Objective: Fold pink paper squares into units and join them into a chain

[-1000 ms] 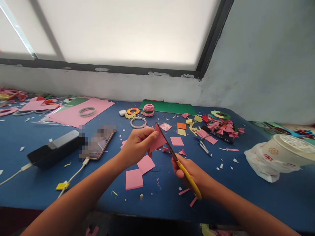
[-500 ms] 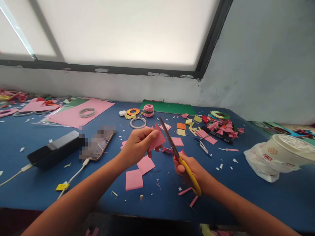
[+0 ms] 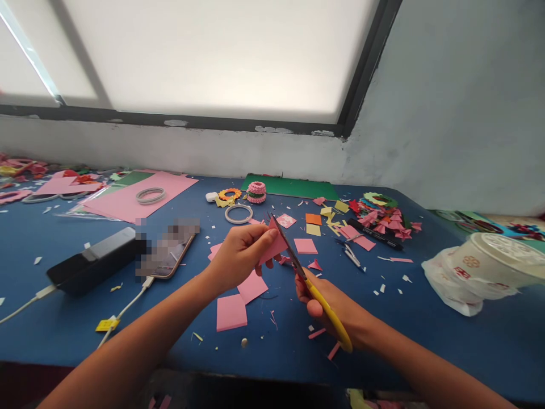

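Between its thumb and fingers, my left hand (image 3: 242,253) pinches a folded pink paper (image 3: 272,248) above the middle of the table. My right hand (image 3: 326,301) is closed around the yellow handles of the scissors (image 3: 327,312). The dark blades point up and left and lie along the right edge of the pink paper. Whether they cut into it is too small to tell. Below my left hand lie pink squares (image 3: 231,312) on the blue table.
A phone (image 3: 175,255) and a black box (image 3: 96,258) with cables lie left. Behind my hands are a tape ring (image 3: 239,213) and a pink ringed stack (image 3: 256,192). To the right are a marker (image 3: 378,236), a craft knife (image 3: 353,255) and a bagged tub (image 3: 477,272).
The scissors have moved left and slightly down, from beside the pink paper to its edge. My right hand has shifted left with them. My left hand has barely moved.
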The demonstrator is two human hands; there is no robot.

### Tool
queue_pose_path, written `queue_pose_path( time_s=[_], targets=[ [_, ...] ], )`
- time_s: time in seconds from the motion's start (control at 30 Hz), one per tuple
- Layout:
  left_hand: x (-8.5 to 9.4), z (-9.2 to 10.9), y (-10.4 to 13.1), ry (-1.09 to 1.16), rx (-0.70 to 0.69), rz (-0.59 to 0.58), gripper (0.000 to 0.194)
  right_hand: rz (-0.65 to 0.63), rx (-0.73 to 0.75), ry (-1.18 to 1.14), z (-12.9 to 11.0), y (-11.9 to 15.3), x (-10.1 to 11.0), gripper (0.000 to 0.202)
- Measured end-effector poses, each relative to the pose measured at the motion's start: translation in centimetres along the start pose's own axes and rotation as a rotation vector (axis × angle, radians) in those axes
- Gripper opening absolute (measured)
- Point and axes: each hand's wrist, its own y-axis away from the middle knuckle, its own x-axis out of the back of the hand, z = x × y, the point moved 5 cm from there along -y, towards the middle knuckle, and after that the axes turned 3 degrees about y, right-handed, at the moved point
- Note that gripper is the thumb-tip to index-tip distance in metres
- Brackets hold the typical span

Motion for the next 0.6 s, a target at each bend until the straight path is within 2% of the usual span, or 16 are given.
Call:
queue_pose_path(
  time_s=[0.3,0.6],
  targets=[
    [0.1,-0.01,-0.04,-0.03,-0.005,0.02,0.032,-0.009,-0.011,-0.06,-0.32,0.04,0.04,0.071],
    [0.27,-0.47,-0.12,-0.009,-0.002,0.019,0.032,0.002,-0.026,-0.032,-0.69,-0.01,0.24,0.024]
  ],
)
